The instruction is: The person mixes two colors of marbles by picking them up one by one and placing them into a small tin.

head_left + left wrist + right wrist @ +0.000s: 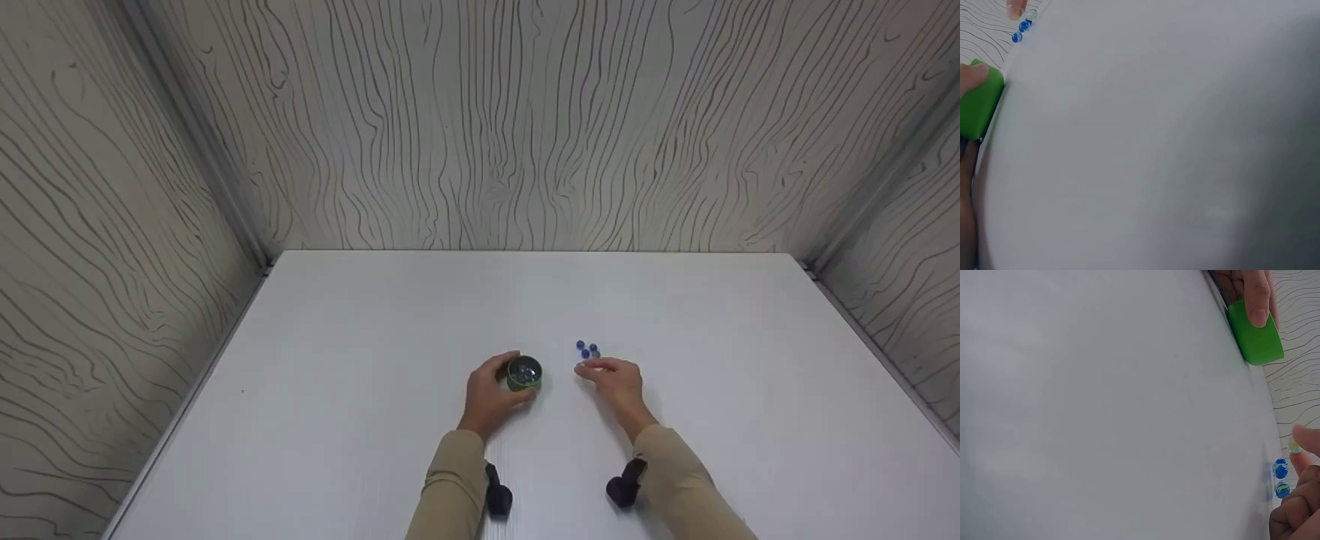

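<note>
My left hand [489, 396] grips a small green cup [1258, 340], thumb on the near side and fingers round the far side. The cup stands upright on the white table, and glassy glints show in its dark inside in the head view. To its right, my right hand [616, 384] pinches a pale marble [1295, 447] with a yellow-green tint between thumb and fingertip. Just beyond those fingertips lie three blue marbles [580, 345] and a greyish clear marble [596, 355], grouped close together on the table.
The white table [360, 322] runs back to a wall [480, 127] with a wood-grain line pattern. Side walls of the same pattern stand left and right. A dark wrist-camera mount [498, 495] sits at the left sleeve, another mount [624, 487] at the right.
</note>
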Action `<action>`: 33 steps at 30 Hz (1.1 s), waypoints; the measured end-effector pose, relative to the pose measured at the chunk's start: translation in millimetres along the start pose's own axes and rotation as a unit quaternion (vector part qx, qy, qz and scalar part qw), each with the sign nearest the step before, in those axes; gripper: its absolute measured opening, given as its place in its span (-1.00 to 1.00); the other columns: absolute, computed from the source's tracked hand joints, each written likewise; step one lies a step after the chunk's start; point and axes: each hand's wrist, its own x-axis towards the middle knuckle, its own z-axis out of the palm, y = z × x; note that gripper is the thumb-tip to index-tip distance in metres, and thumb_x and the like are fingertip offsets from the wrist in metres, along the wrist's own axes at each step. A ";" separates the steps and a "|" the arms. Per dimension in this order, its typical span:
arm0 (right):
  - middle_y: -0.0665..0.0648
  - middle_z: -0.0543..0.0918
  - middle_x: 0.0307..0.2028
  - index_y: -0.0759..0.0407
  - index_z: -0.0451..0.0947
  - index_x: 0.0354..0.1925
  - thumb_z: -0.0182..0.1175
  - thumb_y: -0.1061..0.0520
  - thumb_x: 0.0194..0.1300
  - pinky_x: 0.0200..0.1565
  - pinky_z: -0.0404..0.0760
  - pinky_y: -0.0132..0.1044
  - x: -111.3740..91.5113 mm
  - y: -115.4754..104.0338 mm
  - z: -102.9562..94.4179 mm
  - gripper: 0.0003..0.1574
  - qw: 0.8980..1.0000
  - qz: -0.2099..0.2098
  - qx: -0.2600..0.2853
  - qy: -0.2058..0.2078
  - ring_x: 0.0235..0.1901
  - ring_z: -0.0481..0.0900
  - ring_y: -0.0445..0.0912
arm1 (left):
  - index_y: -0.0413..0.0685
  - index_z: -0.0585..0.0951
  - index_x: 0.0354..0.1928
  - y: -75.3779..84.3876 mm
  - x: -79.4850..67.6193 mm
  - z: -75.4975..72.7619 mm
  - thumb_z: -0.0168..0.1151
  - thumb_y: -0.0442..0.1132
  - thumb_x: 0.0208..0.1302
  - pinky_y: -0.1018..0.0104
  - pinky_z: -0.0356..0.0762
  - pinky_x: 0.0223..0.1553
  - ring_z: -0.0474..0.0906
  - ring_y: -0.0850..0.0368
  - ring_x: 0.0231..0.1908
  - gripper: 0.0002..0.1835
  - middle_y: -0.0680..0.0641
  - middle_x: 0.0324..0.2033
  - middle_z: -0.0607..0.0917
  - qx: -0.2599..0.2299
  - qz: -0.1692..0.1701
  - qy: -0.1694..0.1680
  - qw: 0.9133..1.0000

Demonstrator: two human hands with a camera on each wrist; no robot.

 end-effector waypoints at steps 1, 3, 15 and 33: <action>0.34 0.57 0.07 0.30 0.64 -0.09 0.32 0.08 0.17 -0.06 0.62 -0.32 -0.4 -0.7 0.4 -0.61 1.000 -0.002 0.001 0.001 0.01 0.48 0.07 | -0.12 0.56 0.14 -0.1 0.1 0.2 0.53 -0.19 -0.12 0.22 0.55 0.27 0.62 0.01 0.12 -0.33 -0.11 0.08 0.68 0.002 0.002 0.002 1.000; 0.33 0.58 0.04 0.30 0.65 -0.08 0.34 0.07 0.17 -0.10 0.63 -0.36 -1.6 -2.7 1.1 -0.60 1.000 -0.004 0.005 -0.002 -0.04 0.49 0.04 | -0.11 0.56 0.14 -0.3 0.2 0.5 0.53 -0.19 -0.12 0.22 0.55 0.27 0.62 0.01 0.12 -0.33 -0.11 0.08 0.68 0.004 0.004 0.003 1.000; 0.22 0.61 -0.08 0.23 0.67 -0.09 0.32 0.05 0.18 -0.23 0.51 -0.50 -8.9 -11.3 9.8 -0.64 1.000 -0.008 -0.001 -0.010 -0.14 0.47 -0.06 | -0.11 0.57 0.12 -1.9 0.9 0.4 0.53 -0.18 -0.12 0.21 0.54 0.27 0.62 0.01 0.12 -0.34 -0.11 0.07 0.69 0.004 0.004 0.003 1.000; 0.14 0.66 -0.21 0.26 0.71 -0.19 0.39 0.10 0.08 -0.34 0.38 -0.46 -14.3 -22.4 22.9 -0.67 0.999 -0.054 0.007 -0.001 -0.26 0.36 -0.12 | -0.16 0.56 0.13 -1.5 1.1 -0.5 0.52 -0.20 -0.08 0.24 0.59 0.22 0.63 -0.01 0.10 -0.35 -0.14 0.06 0.68 -0.015 0.014 -0.002 1.000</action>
